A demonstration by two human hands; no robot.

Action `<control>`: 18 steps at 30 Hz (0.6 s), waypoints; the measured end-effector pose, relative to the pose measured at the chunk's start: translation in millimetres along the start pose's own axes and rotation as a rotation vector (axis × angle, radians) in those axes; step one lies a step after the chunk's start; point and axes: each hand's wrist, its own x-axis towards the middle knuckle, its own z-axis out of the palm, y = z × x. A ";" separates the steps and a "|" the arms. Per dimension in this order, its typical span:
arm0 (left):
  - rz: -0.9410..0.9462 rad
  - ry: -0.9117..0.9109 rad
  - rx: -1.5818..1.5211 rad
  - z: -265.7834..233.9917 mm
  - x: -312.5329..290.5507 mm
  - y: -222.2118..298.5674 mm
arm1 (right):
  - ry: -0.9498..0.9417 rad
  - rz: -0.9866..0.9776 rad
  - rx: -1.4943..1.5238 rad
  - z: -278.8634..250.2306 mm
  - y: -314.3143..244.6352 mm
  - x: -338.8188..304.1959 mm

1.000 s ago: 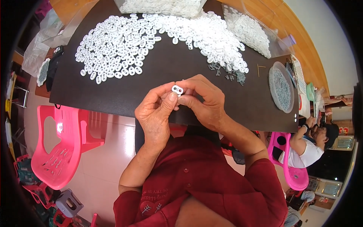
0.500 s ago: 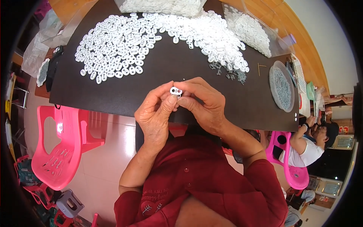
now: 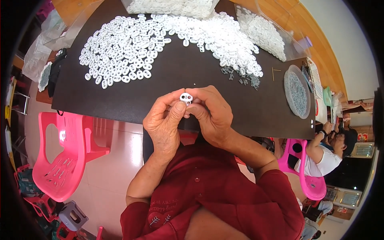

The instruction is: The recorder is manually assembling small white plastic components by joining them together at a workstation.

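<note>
A broad dark brown flat tabletop [image 3: 180, 68] fills the upper middle, its near edge running beneath the wrists and its right-hand corner well apart from the hands. Beyond that edge on the left stands a pink moulded plastic chair [image 3: 60, 184]. A wide heap of white oval plastic pieces [image 3: 120, 44] spreads along the far half of the tabletop, loose and flat on the left, denser on the right. At the far right a clear plastic bin [image 3: 296, 50] bearing more white pieces bounds that side. Nearer, a round clear plastic tub [image 3: 303, 116] of small grey parts stands near the right-hand edge.

The left hand [image 3: 162, 122] and right hand [image 3: 214, 120] meet just inside the near edge. Dark tabletop separates them from the heap ahead; on the right, a wider stretch reaches to the tub, leaving the right hand more sideways room. Small grey plastic parts [image 3: 252, 81] lie scattered at the heap's right foot, and a thin brass-coloured rod [image 3: 273, 75] lies between them and the tub.

Thumbs and forefingers of both hands pinch narrowly on a white plastic piece with two round holes [image 3: 186, 97]. It is raised between the fingertips; a second piece seems to sit just below, partly hidden by the thumbs.
</note>
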 end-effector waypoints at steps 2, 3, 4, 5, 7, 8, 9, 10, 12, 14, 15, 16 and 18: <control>0.013 0.015 -0.003 1.0 -0.5 0.1 | 0.034 -0.044 -0.054 1.6 -3.3 0.7; 0.041 0.011 -0.009 0.9 -0.6 -0.4 | 0.035 -0.046 -0.055 2.1 -3.8 1.4; 0.069 0.008 -0.015 0.9 -0.5 -1.0 | 0.047 -0.071 -0.063 2.5 -4.0 2.0; 0.069 0.007 -0.015 1.0 -0.8 -1.6 | 0.060 -0.096 -0.070 3.0 -4.2 2.0; 0.103 0.015 0.002 1.6 -1.1 -3.1 | 0.073 -0.101 -0.066 4.6 -3.6 0.9; 0.103 0.015 0.003 1.7 -1.6 -3.9 | 0.084 -0.106 -0.059 5.5 -3.3 0.2; 0.128 0.015 0.004 1.9 -2.0 -4.6 | 0.084 -0.105 -0.058 6.0 -2.7 0.6; 0.153 0.014 0.006 2.0 -2.4 -4.9 | 0.095 -0.136 -0.076 6.3 -1.6 1.6; 0.131 0.020 0.009 3.0 -2.6 -4.4 | 0.105 -0.168 -0.095 7.2 -0.3 2.1; 0.109 0.027 0.011 3.3 -2.5 -3.6 | 0.110 -0.121 -0.047 9.7 -0.7 0.1; 0.112 0.053 0.038 3.1 -2.3 -3.3 | 0.110 -0.121 -0.046 9.9 -2.7 -0.3; 0.116 0.078 0.066 2.9 -2.2 -3.0 | 0.094 -0.084 -0.039 9.7 -5.8 0.0; 0.102 0.070 0.064 2.4 -2.4 -2.1 | 0.079 -0.048 -0.033 9.6 -6.6 -0.7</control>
